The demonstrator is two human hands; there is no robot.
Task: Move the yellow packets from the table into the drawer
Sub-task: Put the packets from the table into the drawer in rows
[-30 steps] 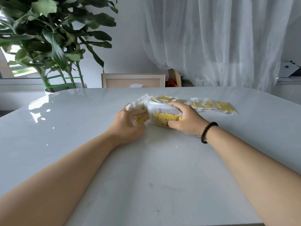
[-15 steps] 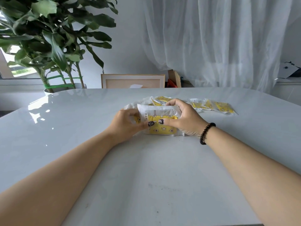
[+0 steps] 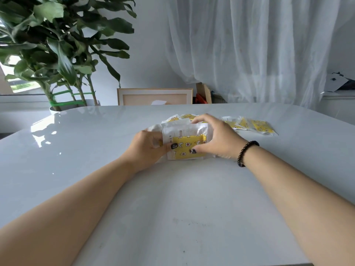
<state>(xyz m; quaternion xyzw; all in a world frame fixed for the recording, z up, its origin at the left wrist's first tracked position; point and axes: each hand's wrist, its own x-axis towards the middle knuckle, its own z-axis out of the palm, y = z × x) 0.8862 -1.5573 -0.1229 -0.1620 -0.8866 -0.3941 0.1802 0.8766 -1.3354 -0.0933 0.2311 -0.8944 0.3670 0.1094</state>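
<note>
Both hands are on the bundle: the left hand (image 3: 148, 148) holds its left edge, thumb laid across the front packet, while the right hand (image 3: 217, 139) curls over the top and right side, thumb pinching the front. That grip closes on a gathered stack of yellow packets (image 3: 185, 143), standing on edge on the bench (image 3: 172, 208), near its middle. How many sit in the stack cannot be counted; only the front face shows clearly, with white edges of others behind. Beyond the right hand, roughly three more loose packets (image 3: 255, 126) lie flat in a row, and one or two peek out behind the stack (image 3: 180, 117). Progress looks early: every visible packet is on the bench, none stowed, and no drawer is in view. Gathering is under way; the carry and the drop into the drawer all remain.
</note>
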